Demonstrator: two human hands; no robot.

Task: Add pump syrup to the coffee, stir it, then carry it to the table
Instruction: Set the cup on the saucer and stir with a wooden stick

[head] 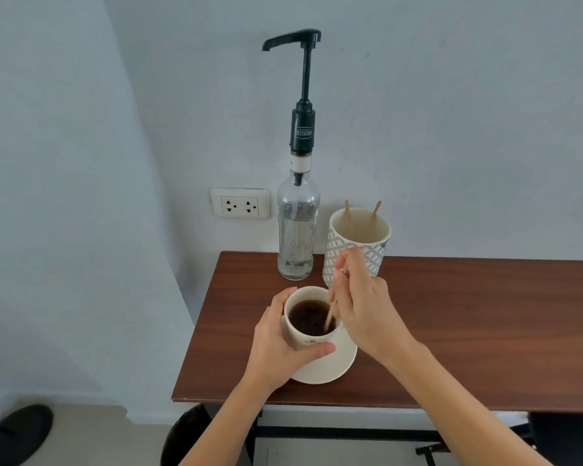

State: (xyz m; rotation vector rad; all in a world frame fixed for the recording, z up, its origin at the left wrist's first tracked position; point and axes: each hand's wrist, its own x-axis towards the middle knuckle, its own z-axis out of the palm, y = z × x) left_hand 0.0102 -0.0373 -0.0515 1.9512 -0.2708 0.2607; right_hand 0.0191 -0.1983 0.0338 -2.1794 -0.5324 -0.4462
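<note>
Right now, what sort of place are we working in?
Probably a small self-serve coffee corner in a home or office: a pump syrup bottle and a cup of wooden stirrers stand on a narrow wooden table against a plain wall.

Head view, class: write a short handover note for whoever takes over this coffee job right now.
Left hand: wrapped around the coffee cup, steadying it on its saucer.
Right hand: pinching a wooden stir stick, tip dipped in the coffee.
Syrup pump bottle stands behind the cup by the wall; patterned holder with two spare sticks beside it.
Done: stirring is under way; whether syrup went in cannot be seen.
Left: finish stirring, remove the stick, carry the cup to the table.
</note>
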